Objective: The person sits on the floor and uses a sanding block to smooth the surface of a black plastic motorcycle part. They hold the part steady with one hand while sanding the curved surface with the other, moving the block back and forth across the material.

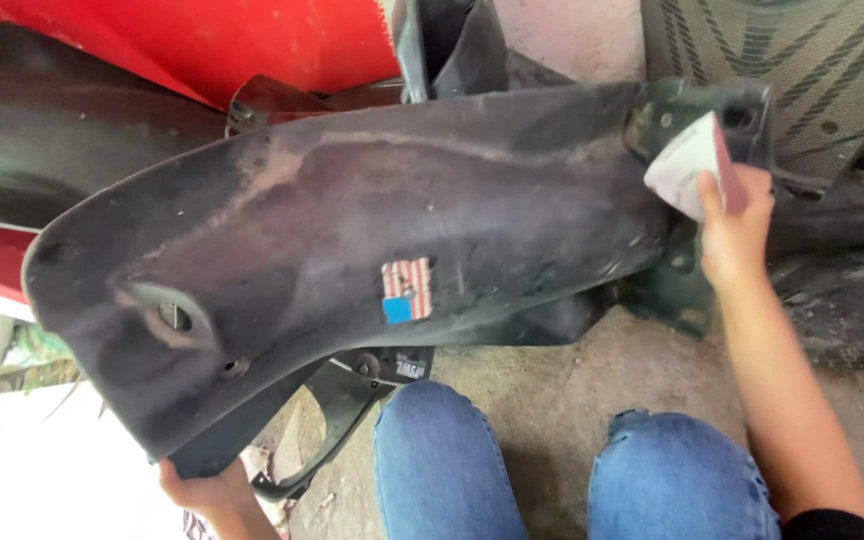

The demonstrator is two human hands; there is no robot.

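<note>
Head view check:
— Operator: Position of the black plastic fender (352,230)?
— Inspector: It lies across the frame above the knees in blue jeans (552,470), scuffed, with a small striped sticker (407,290) on its near side.
— Operator: Hands?
— Inspector: Left hand (207,490) is closed on the fender's near left edge. Right hand (737,225) pinches a folded sheet of sandpaper (690,165) against the far right end

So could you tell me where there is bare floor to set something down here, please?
One bare patch of concrete floor lies between the knees and the black fender. Everywhere else is crowded: red panels behind, a patterned mat top right, and dark parts by the right hand.
</note>
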